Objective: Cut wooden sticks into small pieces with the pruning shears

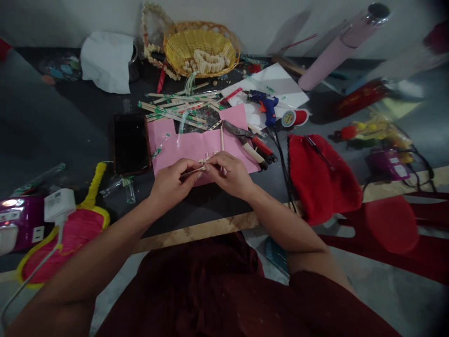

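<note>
My left hand pinches a thin wooden stick between thumb and fingers. Close against it, my right hand has its fingertips together at the stick's other end; any smaller piece there is too small to tell. Both hands are above a pink paper sheet. Small cut wooden pieces lie just beyond the fingertips. Another pale stick points away from my right hand. Pliers with red and black handles rest on the paper's right side.
Behind the paper lie wrapped chopsticks, a blue glue gun and a yellow basket holding wooden pieces. A phone is at left. Thread spool, red cloth and pink bottle stand or lie at right.
</note>
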Demonstrator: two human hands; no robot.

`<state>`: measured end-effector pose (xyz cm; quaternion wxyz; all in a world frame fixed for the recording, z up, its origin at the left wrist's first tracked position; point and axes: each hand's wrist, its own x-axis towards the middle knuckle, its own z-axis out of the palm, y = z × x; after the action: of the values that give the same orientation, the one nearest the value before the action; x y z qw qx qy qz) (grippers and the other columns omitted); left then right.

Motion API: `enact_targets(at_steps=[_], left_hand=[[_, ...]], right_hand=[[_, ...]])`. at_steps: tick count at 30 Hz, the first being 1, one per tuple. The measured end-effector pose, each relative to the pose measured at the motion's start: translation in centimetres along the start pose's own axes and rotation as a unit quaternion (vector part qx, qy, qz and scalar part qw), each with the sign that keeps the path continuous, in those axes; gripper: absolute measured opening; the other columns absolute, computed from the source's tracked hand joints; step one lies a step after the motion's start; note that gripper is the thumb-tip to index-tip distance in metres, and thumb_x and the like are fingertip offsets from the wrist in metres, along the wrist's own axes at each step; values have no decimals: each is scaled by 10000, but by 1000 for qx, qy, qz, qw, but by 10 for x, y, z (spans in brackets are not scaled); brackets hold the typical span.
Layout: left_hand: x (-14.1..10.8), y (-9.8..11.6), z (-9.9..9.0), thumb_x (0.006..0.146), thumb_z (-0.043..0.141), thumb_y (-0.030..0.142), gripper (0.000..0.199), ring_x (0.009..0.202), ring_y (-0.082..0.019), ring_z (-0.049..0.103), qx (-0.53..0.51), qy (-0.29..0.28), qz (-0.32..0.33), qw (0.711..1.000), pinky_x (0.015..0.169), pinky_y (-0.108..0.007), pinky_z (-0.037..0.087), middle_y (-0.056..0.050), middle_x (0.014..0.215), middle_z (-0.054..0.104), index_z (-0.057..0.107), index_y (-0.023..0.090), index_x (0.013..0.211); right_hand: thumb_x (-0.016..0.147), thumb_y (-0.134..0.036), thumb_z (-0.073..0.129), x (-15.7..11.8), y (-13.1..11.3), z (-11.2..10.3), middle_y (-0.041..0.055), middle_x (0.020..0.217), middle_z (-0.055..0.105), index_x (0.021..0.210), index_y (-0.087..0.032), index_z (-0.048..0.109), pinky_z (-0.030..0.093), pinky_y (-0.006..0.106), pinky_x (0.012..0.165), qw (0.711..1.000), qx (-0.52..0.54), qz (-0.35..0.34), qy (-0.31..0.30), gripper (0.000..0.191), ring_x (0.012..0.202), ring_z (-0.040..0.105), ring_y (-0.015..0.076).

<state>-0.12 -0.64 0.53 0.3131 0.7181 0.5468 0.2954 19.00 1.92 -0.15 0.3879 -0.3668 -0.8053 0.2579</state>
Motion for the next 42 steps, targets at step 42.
enact_targets(at_steps=[42], left_hand=[[1,8,-4,822,634,283,107,653,-103,625,-71,41,1,997,607,-207,489,-1,777,715,667,184,842]], right_hand=[[884,-379,592,0,-5,3,-10,780,600,856,-172,610,433,228,660,966,215,141,-41,210,707,529,92]])
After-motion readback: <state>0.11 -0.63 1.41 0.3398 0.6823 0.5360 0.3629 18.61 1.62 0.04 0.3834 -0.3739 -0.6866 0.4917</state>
